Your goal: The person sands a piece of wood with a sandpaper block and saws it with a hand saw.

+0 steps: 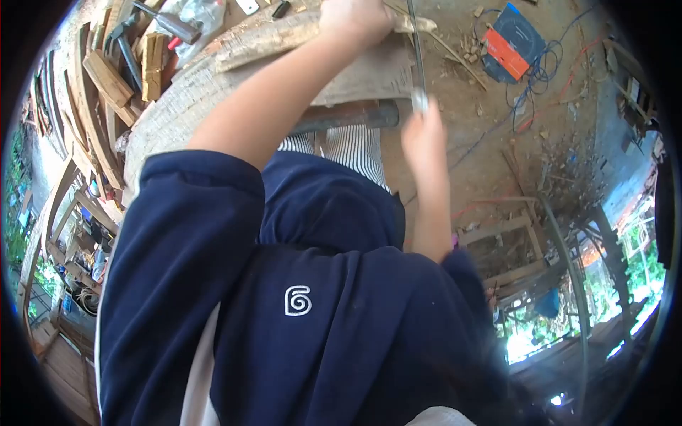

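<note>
My left hand is closed around a rough, pale piece of wood and presses it down over a worn grey board. The wood's narrow end sticks out to the right, past my fingers. My right hand, slightly blurred, grips the lower end of a long thin-bladed tool. Its blade runs up to the top edge of the view, crossing the wood near that narrow end. Seen edge-on, the blade does not show whether it has teeth.
A hammer, a grey-handled tool and wood blocks lie at the upper left. On the dirt floor at right sits an orange and dark blue box beside a tangled blue cable. A dark round bar crosses before my legs.
</note>
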{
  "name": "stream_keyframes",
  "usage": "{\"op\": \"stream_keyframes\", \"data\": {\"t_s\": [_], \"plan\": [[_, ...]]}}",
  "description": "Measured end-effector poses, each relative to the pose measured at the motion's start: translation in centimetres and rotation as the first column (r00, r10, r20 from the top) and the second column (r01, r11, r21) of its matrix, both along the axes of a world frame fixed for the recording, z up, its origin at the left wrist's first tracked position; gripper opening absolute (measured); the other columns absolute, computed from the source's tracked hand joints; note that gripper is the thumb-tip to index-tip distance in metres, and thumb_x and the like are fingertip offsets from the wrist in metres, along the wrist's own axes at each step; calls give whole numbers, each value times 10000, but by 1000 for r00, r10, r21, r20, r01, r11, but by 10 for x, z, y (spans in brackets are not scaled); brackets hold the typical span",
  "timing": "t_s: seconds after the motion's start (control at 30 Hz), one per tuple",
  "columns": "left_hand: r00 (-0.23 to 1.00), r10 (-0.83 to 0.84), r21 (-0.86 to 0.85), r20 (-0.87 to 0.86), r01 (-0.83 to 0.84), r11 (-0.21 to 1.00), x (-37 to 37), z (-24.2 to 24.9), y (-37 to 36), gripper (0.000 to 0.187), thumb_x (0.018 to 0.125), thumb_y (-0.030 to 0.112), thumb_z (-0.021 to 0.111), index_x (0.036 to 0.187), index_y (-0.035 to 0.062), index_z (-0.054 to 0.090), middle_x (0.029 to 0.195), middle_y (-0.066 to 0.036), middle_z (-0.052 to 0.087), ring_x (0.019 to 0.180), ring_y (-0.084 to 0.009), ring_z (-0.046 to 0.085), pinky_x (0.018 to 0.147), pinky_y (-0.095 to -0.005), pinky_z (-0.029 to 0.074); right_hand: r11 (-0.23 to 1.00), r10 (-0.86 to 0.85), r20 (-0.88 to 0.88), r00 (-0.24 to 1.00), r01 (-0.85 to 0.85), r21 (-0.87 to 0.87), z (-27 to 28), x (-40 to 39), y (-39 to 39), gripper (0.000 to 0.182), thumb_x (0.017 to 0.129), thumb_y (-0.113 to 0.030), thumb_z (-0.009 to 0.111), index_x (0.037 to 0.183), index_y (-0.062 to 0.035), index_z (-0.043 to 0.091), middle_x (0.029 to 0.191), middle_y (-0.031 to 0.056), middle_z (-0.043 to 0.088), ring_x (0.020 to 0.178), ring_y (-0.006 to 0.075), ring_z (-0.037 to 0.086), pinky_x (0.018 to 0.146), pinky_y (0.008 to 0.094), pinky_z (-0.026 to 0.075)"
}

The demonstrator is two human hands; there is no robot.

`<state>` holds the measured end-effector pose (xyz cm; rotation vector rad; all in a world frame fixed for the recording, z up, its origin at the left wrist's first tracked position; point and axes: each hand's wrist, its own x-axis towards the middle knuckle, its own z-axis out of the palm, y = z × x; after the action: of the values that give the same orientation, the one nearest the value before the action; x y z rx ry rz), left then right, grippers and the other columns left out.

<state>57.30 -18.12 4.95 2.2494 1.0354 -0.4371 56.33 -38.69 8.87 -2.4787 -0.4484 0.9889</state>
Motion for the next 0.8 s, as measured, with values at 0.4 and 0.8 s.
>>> {"op": "stream_keyframes", "data": {"t_s": [0.4, 0.8], "plan": [[999, -4, -48, 43, 6, 999, -1, 10, 2, 359, 860, 311, 526, 878, 29, 748, 907, -233, 716, 880, -388, 706, 819, -490, 551, 999, -15, -39, 999, 13, -49, -2, 12, 19, 170, 968, -115, 461, 1066, 12, 520, 871, 308, 631, 867, 485, 638, 685, 512, 493], [1000, -6, 7, 28, 6, 1000, 0, -3, 0, 357, 855, 300, 518, 883, 29, 749, 889, -240, 715, 868, -392, 711, 801, -491, 559, 980, -7, 89, 996, -11, 197, 8, -32, -66, 215, 963, -64, 449, 1143, 8, 542, 897, 318, 633, 912, 501, 631, 731, 506, 510]]}}
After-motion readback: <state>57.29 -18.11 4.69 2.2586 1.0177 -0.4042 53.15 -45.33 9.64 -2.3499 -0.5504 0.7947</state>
